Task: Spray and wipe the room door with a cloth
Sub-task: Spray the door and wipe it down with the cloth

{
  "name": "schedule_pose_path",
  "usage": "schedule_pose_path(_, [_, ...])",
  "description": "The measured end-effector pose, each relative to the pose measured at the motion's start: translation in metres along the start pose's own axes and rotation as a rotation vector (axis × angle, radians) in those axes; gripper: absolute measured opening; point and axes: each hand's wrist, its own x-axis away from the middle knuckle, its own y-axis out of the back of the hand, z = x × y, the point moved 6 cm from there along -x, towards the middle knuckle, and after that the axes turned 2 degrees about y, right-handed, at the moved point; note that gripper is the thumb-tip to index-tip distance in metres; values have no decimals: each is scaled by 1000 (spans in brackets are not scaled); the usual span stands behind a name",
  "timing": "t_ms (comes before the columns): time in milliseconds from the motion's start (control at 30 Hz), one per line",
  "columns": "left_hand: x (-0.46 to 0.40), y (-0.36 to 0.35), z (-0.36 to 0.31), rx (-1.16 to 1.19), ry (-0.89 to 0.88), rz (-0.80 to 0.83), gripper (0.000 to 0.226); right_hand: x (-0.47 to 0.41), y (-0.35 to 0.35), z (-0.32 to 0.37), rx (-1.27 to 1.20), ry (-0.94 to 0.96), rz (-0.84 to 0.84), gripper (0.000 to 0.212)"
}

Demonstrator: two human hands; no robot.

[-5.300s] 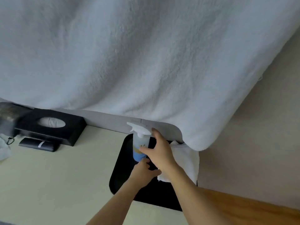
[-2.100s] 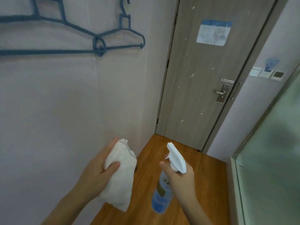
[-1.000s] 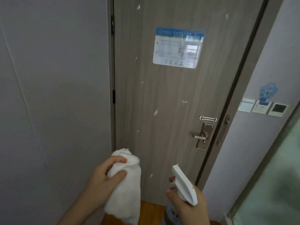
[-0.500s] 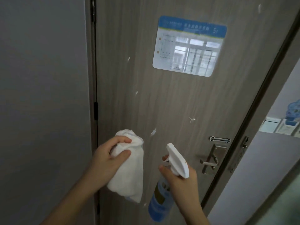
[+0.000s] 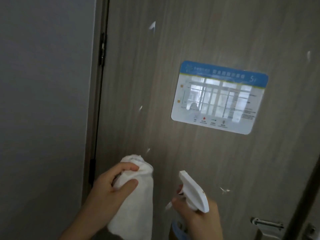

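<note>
The grey-brown wood-grain room door (image 5: 190, 40) fills most of the view and carries several small white smears. My left hand (image 5: 107, 193) grips a bunched white cloth (image 5: 136, 203) close in front of the door's lower left part. My right hand (image 5: 197, 217) holds a spray bottle by its neck, a finger on the trigger. The bottle's white spray head (image 5: 194, 191) points up and left at the door. Only the top of its blue-labelled body (image 5: 178, 231) shows at the bottom edge.
A blue-and-white laminated notice (image 5: 218, 97) is stuck to the door at the right. A dark hinge (image 5: 103, 49) sits on the door's left edge beside the plain grey wall (image 5: 43, 101). A metal latch (image 5: 266, 224) and the dark door frame (image 5: 303, 196) are at the lower right.
The view has closed in on the door and tilted up: the notice looks larger and the handle has dropped to the bottom right corner. Both hands keep their grips.
</note>
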Motion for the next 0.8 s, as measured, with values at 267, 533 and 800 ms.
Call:
schedule_pose_path(267, [-59,12,-35,4,-105,-174,31,-113,-3,62,-92,176,151,28])
schedule_pose_path(533, [-102,53,-54,96,-180,-275,49,-181,-21,197,-145,348,187,25])
schedule_pose_path(800, [-153,98,-94,352,-189,-398,21,-232,-49,284,-65,394,108,14])
